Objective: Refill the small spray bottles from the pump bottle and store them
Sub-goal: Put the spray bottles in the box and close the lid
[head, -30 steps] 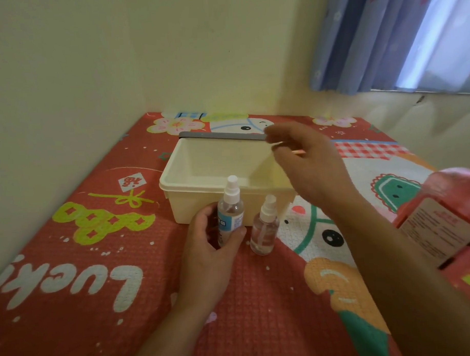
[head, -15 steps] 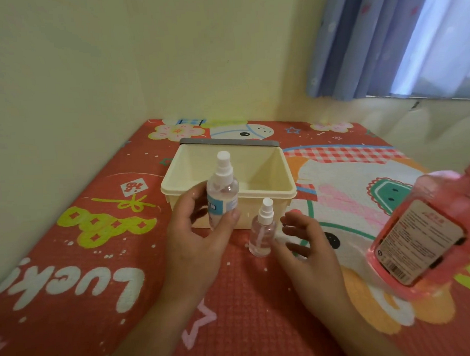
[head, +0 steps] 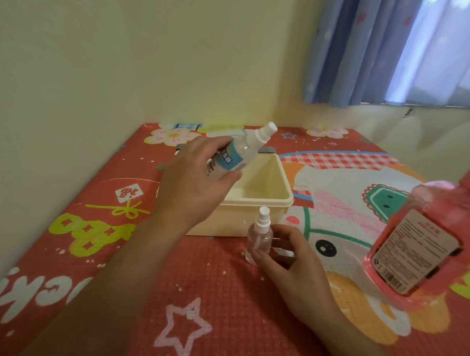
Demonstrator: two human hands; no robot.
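Pump bottle (head: 428, 240) cut off at right edge, top out of frame, label print unreadable. Left hand (head: 194, 184) hides cream bin (head: 279, 181) left half.

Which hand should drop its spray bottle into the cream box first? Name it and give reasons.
Left. The left hand already holds the labelled spray bottle tilted above the cream box. The right hand only grips the pink spray bottle standing on the mat.
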